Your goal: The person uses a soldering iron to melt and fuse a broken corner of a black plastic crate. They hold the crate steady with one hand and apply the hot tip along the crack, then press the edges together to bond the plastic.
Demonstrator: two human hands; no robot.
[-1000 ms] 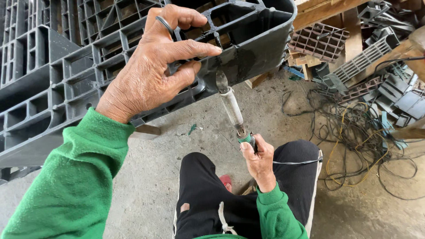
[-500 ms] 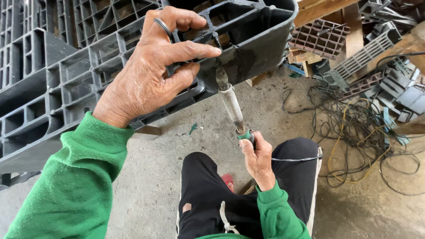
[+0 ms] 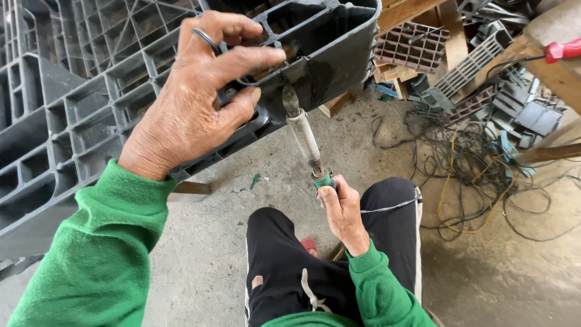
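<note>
My left hand (image 3: 196, 100), a ring on one finger, grips the ribbed edge of a large dark grey plastic pallet (image 3: 91, 115) that stands tilted over the concrete floor. My right hand (image 3: 342, 209) is closed around the green-wrapped handle of a long soldering-iron-like tool (image 3: 302, 136). The tool's flat dark tip touches the pallet's corner wall (image 3: 321, 66) just right of my left fingers. A thin wire (image 3: 387, 207) runs from the handle across my right knee. I sit with black trousers and green sleeves in view.
A tangle of cables (image 3: 478, 175) covers the floor at the right. Behind it lie broken plastic grid pieces (image 3: 414, 45), grey scraps (image 3: 526, 115) and wooden beams (image 3: 544, 66). A red-handled tool (image 3: 563, 49) rests at the top right. A wood block (image 3: 187, 189) lies under the pallet.
Hardly anything has moved: my left hand keeps its grip on the pallet and the tool's tip stays at the same corner.
</note>
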